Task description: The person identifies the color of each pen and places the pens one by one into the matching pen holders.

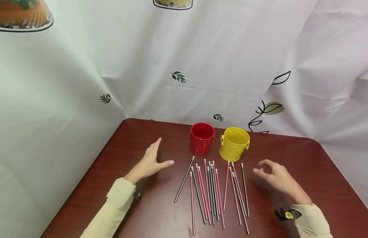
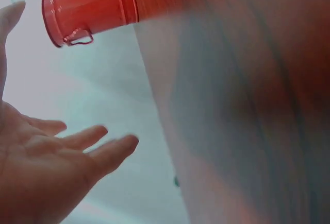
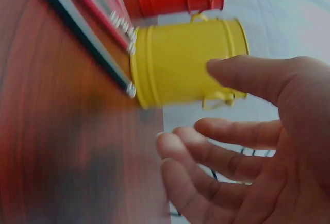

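Note:
My left hand hovers over the table's left part, fingers extended and thumb spread toward the pencils, holding nothing. On the right, my right hand hangs with loosely bent fingers and nothing in them, beside a black pencil. Between the hands lie several black and pink pencils with white-tipped ends, such as a pink pencil and a separate slanted black pencil. Behind them stand a red bucket and a yellow bucket, both upright. The yellow bucket is nearer my right hand.
The dark reddish-brown table has rounded back corners. A white patterned cloth hangs behind it and along the sides. Each wrist wears a dark strap device, such as the right wrist camera.

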Demonstrator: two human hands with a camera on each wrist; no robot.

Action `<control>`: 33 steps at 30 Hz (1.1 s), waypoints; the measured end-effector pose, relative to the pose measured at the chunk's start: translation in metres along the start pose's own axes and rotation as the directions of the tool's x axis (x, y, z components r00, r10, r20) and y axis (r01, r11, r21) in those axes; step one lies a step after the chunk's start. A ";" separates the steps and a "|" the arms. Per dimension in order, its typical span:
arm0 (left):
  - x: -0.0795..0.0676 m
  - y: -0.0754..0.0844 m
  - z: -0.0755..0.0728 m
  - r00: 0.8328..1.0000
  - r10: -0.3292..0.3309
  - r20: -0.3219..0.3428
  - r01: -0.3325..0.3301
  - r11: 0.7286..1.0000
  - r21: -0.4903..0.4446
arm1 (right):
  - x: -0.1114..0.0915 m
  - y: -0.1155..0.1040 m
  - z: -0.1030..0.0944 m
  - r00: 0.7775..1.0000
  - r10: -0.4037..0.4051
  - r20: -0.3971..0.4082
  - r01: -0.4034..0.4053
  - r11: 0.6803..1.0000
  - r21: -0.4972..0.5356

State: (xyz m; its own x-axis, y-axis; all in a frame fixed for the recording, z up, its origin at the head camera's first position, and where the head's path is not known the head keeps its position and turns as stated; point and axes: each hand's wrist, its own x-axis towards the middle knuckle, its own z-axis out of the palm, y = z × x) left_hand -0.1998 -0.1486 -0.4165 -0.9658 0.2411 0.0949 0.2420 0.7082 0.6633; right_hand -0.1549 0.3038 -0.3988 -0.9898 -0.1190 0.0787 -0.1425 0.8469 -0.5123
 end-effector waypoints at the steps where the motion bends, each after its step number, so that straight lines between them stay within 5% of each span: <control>1: 0.004 0.001 0.002 1.000 -0.013 0.016 0.014 1.000 -0.023 | 0.003 -0.003 0.002 1.000 0.004 0.022 -0.004 1.000 0.016; 12: 0.044 0.020 0.031 0.999 -0.037 0.028 0.042 0.978 -0.204 | 0.029 -0.023 0.020 0.948 0.120 0.295 -0.182 0.964 0.192; 24: 0.076 0.045 0.057 0.998 -0.060 0.015 0.061 0.924 -0.378 | 0.040 -0.034 0.028 0.902 0.227 0.368 -0.303 0.939 0.163; 33: 0.090 0.056 0.072 0.984 -0.149 0.096 0.177 0.852 -0.492 | 0.045 -0.035 0.034 0.872 0.309 0.380 -0.387 0.910 0.148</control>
State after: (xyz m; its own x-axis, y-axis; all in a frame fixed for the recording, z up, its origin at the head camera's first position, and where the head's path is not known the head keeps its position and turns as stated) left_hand -0.2667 -0.0399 -0.4242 -0.9778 0.1949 -0.0766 -0.0106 0.3194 0.9476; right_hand -0.1946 0.2510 -0.4060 -0.9091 -0.0391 -0.4148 0.2527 0.7400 -0.6234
